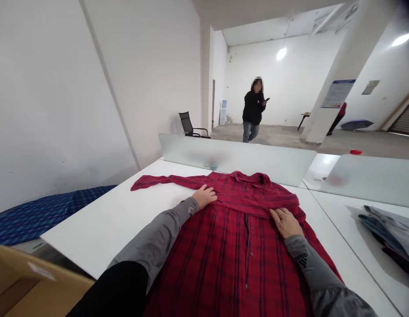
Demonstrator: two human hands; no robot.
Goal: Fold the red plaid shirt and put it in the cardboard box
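Note:
A red and black plaid shirt [237,246] lies spread front up on the white table, its collar at the far end and its buttons running down the middle. One sleeve [247,202] is folded across the chest. The other sleeve [154,181] stretches out to the left. My left hand [206,197] rests on the shirt's left chest near the end of the folded sleeve, fingers laid out on the cloth. On the right, my right hand [286,222] lies with extended fingers at the lower edge of the folded sleeve.
A frosted divider [237,156] borders the white table [92,229] at the back. Folded clothes [389,233] lie at right. An open cardboard box [42,281] and blue patterned cloth [65,209] are at left. Beyond stand a chair [187,125] and a person [252,110] holding a phone.

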